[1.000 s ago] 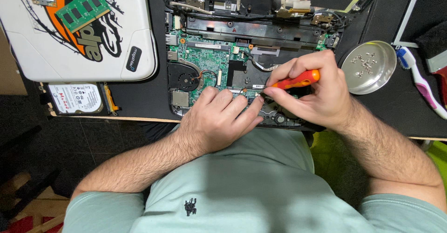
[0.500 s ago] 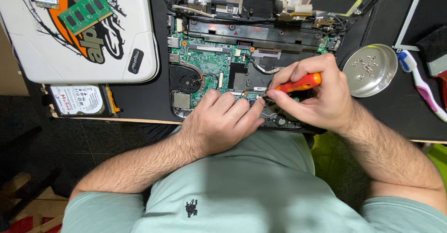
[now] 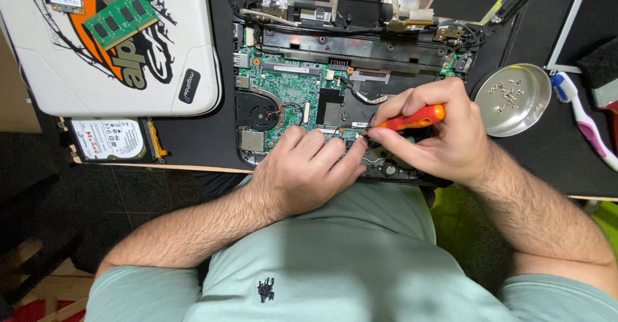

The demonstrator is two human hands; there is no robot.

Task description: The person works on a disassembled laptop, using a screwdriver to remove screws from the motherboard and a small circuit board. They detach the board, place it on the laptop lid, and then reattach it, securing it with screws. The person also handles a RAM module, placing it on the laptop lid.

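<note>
An opened laptop [image 3: 347, 71] is lying on the black tabletop [image 3: 193, 142], its green circuit board [image 3: 286, 93] and round black fan [image 3: 257, 113] showing. The right hand [image 3: 444, 138] is gripping an orange-handled screwdriver [image 3: 412, 117], its tip pointing left and down onto the board's near edge. The left hand [image 3: 309, 174] is resting just beside that tip, fingers curled on the board. To the right a round metal dish [image 3: 515, 100] is holding small screws, with a toothbrush [image 3: 582, 119] lying beyond it. At far left, a green memory stick [image 3: 121, 18] is lying on a white laptop cover [image 3: 109, 45]; a hard drive [image 3: 109, 138] is sitting near it.
</note>
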